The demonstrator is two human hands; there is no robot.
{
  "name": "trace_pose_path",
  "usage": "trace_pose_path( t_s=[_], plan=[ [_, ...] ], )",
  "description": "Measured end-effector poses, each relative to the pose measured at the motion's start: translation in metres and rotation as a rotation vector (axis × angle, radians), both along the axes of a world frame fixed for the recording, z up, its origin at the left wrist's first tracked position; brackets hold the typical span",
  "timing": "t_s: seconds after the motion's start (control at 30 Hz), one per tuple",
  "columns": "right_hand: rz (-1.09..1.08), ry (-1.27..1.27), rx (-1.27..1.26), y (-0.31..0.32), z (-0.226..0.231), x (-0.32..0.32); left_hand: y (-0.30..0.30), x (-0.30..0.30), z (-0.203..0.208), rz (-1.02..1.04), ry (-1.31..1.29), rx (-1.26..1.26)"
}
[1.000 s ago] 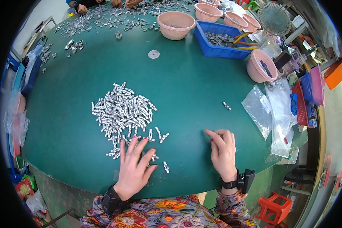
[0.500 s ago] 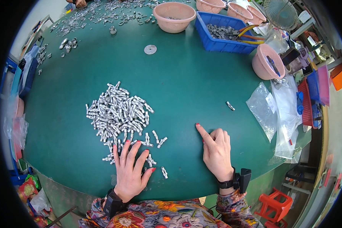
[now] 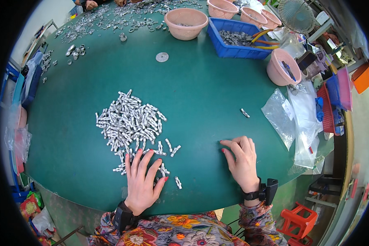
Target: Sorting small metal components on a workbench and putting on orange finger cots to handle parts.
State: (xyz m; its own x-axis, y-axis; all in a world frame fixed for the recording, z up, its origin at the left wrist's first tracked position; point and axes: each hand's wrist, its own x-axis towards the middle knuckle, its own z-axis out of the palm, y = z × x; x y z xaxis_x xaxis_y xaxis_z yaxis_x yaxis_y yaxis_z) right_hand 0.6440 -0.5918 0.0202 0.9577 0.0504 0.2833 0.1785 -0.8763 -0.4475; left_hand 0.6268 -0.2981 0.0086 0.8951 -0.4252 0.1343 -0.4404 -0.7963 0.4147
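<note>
A heap of small silvery metal pieces, each with a twisted, pierced middle, lies left of centre on the green table. My left hand rests at the heap's near edge, fingers spread over a few pieces, gripping none of them. Some pieces are partly hidden under its fingers. One loose piece lies just right of that thumb. My right hand is over the bare tabletop to the right, fingers bent, thumb apart from the forefinger, nothing visible between them. Farther off beyond it lies a single piece.
Clear plastic bags lie along the right side. A pink bowl, a blue bin with metal parts and pliers, and a pink tub stand at the back. A flat metal disc lies mid-table. Another person's hand shows far left.
My right hand has shifted a little right, and its outstretched forefinger has bent in, with the thumb now showing. My left hand stays nearly in place. More of other people's hands shows at the far edge.
</note>
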Motion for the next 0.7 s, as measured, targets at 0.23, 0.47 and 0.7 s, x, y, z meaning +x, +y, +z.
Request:
trace_pose_path(
  t_s=[0.23, 0.47, 0.7],
  plan=[
    [0.289, -0.138, -0.247, 0.002, 0.03, 0.053, 0.004, -0.001, 0.0, 0.003, -0.011, -0.029],
    [0.627, -0.034, -0.658, 0.008, 0.04, 0.083, 0.01, -0.005, -0.002, -0.001, -0.007, -0.15],
    [0.722, 0.057, -0.863, 0.024, 0.044, 0.091, 0.043, -0.023, 0.014, 0.139, -0.091, -0.299]
  ],
)
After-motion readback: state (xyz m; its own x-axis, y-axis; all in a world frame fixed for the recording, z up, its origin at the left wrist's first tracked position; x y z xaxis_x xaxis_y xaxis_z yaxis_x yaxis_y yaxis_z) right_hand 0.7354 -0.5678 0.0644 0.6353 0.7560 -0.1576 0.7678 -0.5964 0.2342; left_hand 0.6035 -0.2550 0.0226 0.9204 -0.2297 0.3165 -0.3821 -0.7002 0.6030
